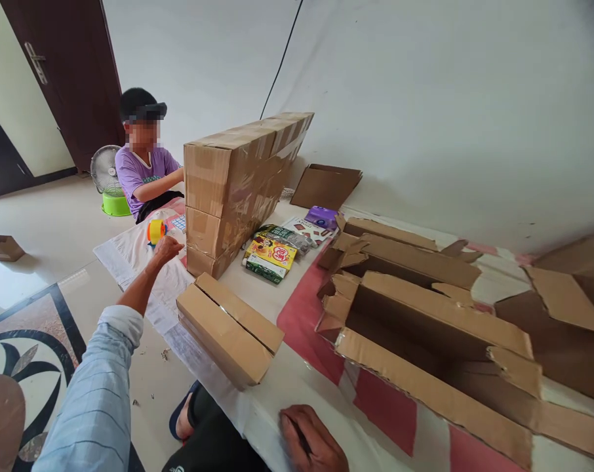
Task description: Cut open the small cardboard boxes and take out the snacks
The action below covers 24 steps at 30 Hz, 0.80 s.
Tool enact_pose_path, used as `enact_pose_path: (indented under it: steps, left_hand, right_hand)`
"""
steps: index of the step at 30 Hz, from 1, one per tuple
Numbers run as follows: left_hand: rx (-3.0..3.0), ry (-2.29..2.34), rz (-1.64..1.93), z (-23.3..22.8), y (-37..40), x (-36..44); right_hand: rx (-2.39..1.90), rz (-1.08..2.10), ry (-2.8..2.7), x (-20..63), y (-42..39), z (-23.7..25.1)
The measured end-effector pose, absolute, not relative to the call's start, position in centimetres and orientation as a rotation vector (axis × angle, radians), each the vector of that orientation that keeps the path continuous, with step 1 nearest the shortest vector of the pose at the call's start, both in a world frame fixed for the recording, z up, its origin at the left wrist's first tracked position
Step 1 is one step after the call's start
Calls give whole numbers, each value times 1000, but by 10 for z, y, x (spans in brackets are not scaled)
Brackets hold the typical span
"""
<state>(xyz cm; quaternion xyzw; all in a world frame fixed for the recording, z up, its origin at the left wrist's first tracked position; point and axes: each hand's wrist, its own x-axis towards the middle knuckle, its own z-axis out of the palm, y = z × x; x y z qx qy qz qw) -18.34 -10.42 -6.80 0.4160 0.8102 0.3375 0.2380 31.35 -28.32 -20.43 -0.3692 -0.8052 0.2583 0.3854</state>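
Note:
My left hand (pixel 168 250) reaches far across the table, its fingers curled at a tape dispenser (pixel 156 231) with a yellow-orange roll and blue parts; the handle side is hidden. Just right of that hand rises a tall stack of taped cardboard boxes (pixel 208 180). A smaller closed carton (pixel 231 328) lies between my arms, a seam running along its top. My right hand (pixel 314 438) rests loosely bent on the near table edge, nothing visible in it, close to the carton's near end.
Open cardboard boxes (pixel 439 387) fill the table's right side. Beside the stack lie a yellow packet (pixel 272 252), a purple pack (pixel 321 217) and a folded cardboard piece (pixel 326 185). A person (pixel 147 167) in purple sits beyond, near a fan (pixel 105 170). A small box (pixel 2 248) stands on the floor.

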Motion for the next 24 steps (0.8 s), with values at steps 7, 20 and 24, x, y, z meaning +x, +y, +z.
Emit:
enact_pose_path:
  steps: [7,20,24]
  left_hand:
    - [1082,2082,971,-58,-160,-167]
    - [1241,1668,1154,-25,-235,-92]
    - [1210,1582,1157,-25,-239,-77]
  right_hand:
    - [-979,698,-2052,311,-284,-191]
    - [-954,640,-1942,303,-281,-192]
    - [-951,638,-1946,303,-280,-189]
